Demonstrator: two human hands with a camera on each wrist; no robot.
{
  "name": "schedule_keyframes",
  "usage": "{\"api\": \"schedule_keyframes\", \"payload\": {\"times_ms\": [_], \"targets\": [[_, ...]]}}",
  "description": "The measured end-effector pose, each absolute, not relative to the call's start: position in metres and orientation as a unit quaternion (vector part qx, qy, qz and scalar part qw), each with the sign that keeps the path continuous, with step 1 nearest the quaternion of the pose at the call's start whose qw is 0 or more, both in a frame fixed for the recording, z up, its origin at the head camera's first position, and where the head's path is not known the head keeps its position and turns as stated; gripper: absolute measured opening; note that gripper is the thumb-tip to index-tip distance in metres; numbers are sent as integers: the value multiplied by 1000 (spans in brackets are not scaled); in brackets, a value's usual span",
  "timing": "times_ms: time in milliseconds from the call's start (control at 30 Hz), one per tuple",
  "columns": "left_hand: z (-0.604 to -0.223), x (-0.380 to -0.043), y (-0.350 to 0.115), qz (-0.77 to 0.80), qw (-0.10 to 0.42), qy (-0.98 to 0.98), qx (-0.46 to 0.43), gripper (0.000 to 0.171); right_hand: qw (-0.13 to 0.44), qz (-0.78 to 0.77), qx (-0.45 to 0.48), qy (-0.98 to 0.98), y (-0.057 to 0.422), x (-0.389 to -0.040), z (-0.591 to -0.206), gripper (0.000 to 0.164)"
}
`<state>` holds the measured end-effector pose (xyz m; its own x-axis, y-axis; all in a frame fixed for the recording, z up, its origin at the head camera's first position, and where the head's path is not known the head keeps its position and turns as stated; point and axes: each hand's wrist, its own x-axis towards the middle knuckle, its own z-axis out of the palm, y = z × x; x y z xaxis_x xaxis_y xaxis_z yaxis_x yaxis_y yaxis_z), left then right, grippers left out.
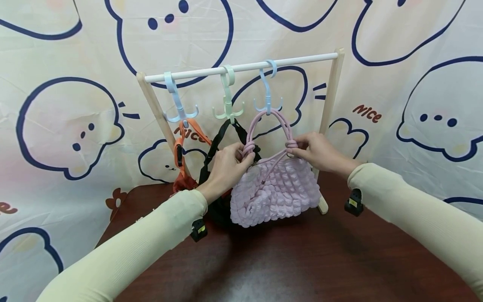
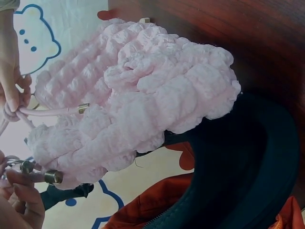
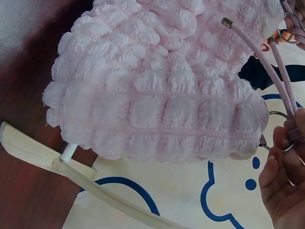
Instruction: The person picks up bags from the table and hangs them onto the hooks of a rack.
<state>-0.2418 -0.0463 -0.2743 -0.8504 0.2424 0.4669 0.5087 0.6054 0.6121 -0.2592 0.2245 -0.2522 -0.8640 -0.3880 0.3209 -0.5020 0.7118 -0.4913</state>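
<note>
A pink puffy handbag (image 1: 277,191) hangs by its looped cord handles (image 1: 252,126) from the blue hook (image 1: 268,94) at the rack's right side. My left hand (image 1: 228,165) pinches the knotted cord at the bag's left end. At the other end, my right hand (image 1: 317,151) pinches the right knot between thumb and fingers. In the right wrist view a metal ring (image 3: 279,114) joins the bag to the cord beside the right fingers. A loose cord end with a metal tip (image 3: 228,22) lies over the bag's front.
The white rod (image 1: 241,67) of a wooden rack carries several hooks. An orange bag (image 1: 185,180) hangs from the left blue hook (image 1: 180,107). A black bag (image 2: 243,157) hangs from the green hook (image 1: 228,100), partly behind the pink one. Below is a dark brown table (image 1: 286,260).
</note>
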Motion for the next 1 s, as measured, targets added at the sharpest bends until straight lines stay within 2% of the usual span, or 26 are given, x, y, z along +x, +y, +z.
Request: {"api": "schedule_keyframes", "payload": {"times_ms": [600, 1000], "targets": [[-277, -244, -43, -392, 170, -879, -213, 22, 109, 278, 238, -925, 224, -266, -255, 17], [-281, -244, -39, -382, 173, -883, -210, 21, 103, 287, 235, -923, 226, -270, -259, 22]]}}
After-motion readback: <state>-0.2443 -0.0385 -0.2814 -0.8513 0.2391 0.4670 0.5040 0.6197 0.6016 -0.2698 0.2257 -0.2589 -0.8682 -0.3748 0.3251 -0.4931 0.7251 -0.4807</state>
